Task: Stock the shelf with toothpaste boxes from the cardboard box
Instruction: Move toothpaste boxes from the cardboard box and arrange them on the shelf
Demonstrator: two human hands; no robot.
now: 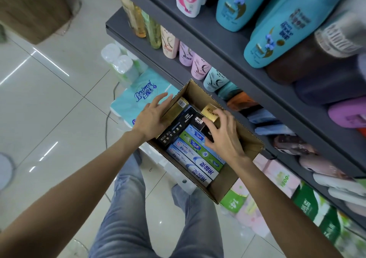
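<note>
An open cardboard box [251,141] rests on stacked tissue packs beside the grey shelf unit [217,46]. It holds several toothpaste boxes: gold [177,107], black [178,127], and blue, green and white ones [196,155]. My left hand [152,117] lies on the gold box at the carton's left wall, fingers spread. My right hand [221,133] curls over a short black box [199,122] and a small gold box [211,111]; its grip on them is hidden.
Shampoo bottles [235,2] fill the upper shelves, and soft packs [336,117] fill the lower ones. A teal tissue pack [138,97] and paper rolls [118,60] stand on the tiled floor to the left. My legs in jeans [148,218] are below the carton.
</note>
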